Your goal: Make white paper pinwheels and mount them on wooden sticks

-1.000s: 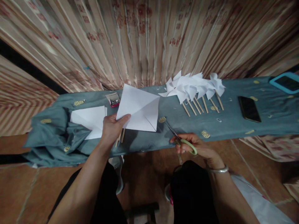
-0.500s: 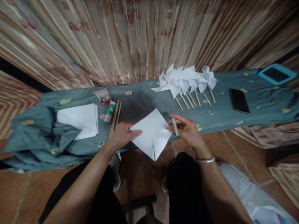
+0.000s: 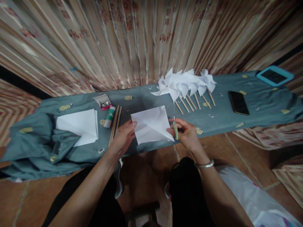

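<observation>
A square sheet of white paper [image 3: 151, 124] with diagonal creases is held in front of me, over the near edge of the cloth-covered table. My left hand [image 3: 125, 134] pinches its left edge, thumb on top. My right hand [image 3: 184, 132] has its fingers closed round the green handle of a pair of scissors [image 3: 175, 129], blades pointing away from me. The right fingertips also touch the paper's right side. Beyond the paper, finished paper pinwheels [image 3: 175, 83] on wooden sticks lie in an overlapping row.
Left of the paper are wooden sticks [image 3: 115, 123], a green-and-white glue stick [image 3: 109, 117], a small box of metal pins [image 3: 103, 102] and a stack of white paper [image 3: 78, 124]. A phone [image 3: 238, 103] and a blue-framed tablet [image 3: 275, 76] lie right on the teal tablecloth [image 3: 220, 119].
The paper has been turned from a diamond position to edges roughly square to me. Its cut corner has swung from the near side toward my right hand. The scissors stay in that hand.
</observation>
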`<move>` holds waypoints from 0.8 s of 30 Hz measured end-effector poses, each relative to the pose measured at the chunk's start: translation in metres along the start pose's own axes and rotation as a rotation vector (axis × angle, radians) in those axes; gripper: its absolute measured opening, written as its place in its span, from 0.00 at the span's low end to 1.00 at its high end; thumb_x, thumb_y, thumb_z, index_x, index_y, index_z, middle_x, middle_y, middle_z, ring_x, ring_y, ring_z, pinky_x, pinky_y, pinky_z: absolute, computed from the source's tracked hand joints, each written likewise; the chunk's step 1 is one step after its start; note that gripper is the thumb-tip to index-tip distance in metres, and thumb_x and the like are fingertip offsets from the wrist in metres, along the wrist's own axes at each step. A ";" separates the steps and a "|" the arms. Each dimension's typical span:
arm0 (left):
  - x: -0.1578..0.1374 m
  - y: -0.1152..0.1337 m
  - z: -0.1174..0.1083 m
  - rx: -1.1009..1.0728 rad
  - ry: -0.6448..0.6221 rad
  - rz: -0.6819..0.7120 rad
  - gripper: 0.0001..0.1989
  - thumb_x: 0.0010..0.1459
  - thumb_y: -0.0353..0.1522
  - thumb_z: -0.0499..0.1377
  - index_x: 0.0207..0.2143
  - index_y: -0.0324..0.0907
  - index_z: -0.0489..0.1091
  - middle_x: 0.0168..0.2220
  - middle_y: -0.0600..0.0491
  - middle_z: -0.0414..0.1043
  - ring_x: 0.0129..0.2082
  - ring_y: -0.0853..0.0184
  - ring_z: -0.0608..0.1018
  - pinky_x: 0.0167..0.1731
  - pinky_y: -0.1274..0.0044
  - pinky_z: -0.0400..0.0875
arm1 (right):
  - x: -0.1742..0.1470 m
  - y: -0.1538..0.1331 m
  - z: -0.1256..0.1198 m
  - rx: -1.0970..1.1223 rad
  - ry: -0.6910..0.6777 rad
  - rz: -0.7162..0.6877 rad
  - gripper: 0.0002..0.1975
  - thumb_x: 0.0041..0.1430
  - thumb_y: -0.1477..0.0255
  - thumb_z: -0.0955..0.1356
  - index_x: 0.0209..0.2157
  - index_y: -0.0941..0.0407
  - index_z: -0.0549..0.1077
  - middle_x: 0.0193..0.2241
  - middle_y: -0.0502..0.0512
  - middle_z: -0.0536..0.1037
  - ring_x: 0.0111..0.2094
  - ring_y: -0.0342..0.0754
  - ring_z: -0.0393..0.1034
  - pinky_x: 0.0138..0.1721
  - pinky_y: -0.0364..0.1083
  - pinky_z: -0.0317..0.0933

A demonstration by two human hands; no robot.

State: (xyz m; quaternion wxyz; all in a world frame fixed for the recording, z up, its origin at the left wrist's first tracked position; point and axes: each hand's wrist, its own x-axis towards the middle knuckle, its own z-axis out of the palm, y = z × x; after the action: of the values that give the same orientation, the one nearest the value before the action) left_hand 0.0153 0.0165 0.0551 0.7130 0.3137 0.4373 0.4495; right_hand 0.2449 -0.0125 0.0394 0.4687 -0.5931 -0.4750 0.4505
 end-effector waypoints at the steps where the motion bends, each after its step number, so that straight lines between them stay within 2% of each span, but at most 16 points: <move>1: -0.001 -0.002 0.003 -0.038 -0.036 -0.044 0.26 0.44 0.44 0.68 0.42 0.36 0.75 0.42 0.44 0.78 0.48 0.54 0.77 0.48 0.67 0.71 | 0.000 0.001 0.003 0.008 0.018 -0.015 0.21 0.40 0.66 0.76 0.39 0.56 0.76 0.23 0.46 0.74 0.24 0.40 0.63 0.27 0.43 0.57; 5: -0.004 -0.008 0.009 -0.183 -0.050 -0.115 0.29 0.45 0.50 0.66 0.42 0.37 0.74 0.44 0.44 0.77 0.53 0.52 0.74 0.54 0.64 0.67 | 0.000 0.004 0.013 0.031 0.124 -0.064 0.21 0.42 0.66 0.75 0.40 0.56 0.75 0.21 0.44 0.72 0.22 0.40 0.61 0.27 0.43 0.57; 10: -0.006 -0.021 0.011 -0.300 -0.075 -0.102 0.21 0.43 0.46 0.69 0.36 0.43 0.74 0.39 0.51 0.78 0.50 0.55 0.75 0.56 0.58 0.63 | 0.001 0.002 0.021 0.063 0.246 -0.059 0.21 0.42 0.64 0.75 0.40 0.56 0.74 0.20 0.43 0.71 0.21 0.39 0.61 0.25 0.42 0.57; 12: -0.008 -0.026 0.014 -0.276 -0.083 -0.088 0.20 0.41 0.44 0.71 0.35 0.43 0.74 0.41 0.52 0.77 0.50 0.56 0.75 0.57 0.58 0.62 | 0.001 0.001 0.025 0.080 0.270 -0.070 0.21 0.41 0.65 0.75 0.39 0.56 0.74 0.20 0.43 0.71 0.21 0.40 0.61 0.24 0.41 0.57; 14: -0.011 -0.029 0.019 -0.241 -0.073 -0.082 0.19 0.41 0.42 0.72 0.34 0.43 0.74 0.43 0.51 0.77 0.50 0.57 0.75 0.57 0.58 0.61 | 0.000 0.001 0.029 0.101 0.264 -0.075 0.21 0.42 0.65 0.76 0.40 0.56 0.74 0.20 0.43 0.72 0.21 0.39 0.61 0.24 0.41 0.57; 18: -0.013 -0.032 0.031 -0.229 -0.012 -0.083 0.16 0.41 0.38 0.71 0.30 0.40 0.74 0.38 0.49 0.79 0.47 0.58 0.77 0.54 0.61 0.66 | -0.002 0.004 0.041 0.173 0.202 -0.075 0.20 0.44 0.65 0.75 0.40 0.55 0.74 0.23 0.45 0.74 0.23 0.40 0.64 0.25 0.40 0.58; 20: -0.011 -0.032 0.035 -0.218 0.065 -0.060 0.16 0.40 0.35 0.71 0.32 0.39 0.74 0.39 0.48 0.78 0.47 0.57 0.77 0.51 0.63 0.69 | -0.003 0.005 0.047 0.226 0.165 -0.061 0.20 0.44 0.64 0.75 0.40 0.54 0.73 0.24 0.45 0.74 0.24 0.40 0.65 0.26 0.41 0.60; 24: -0.004 -0.034 0.036 -0.164 0.210 0.016 0.24 0.37 0.30 0.71 0.41 0.41 0.74 0.42 0.47 0.78 0.43 0.58 0.78 0.45 0.65 0.72 | -0.003 0.006 0.055 0.292 0.125 -0.017 0.21 0.41 0.62 0.76 0.38 0.54 0.73 0.24 0.46 0.75 0.24 0.41 0.66 0.26 0.41 0.61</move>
State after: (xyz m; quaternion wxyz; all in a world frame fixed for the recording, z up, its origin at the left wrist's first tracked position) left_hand 0.0591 -0.0029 0.0433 0.6829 0.2087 0.4689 0.5197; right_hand 0.1917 -0.0096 0.0250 0.5825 -0.5414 -0.3792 0.4730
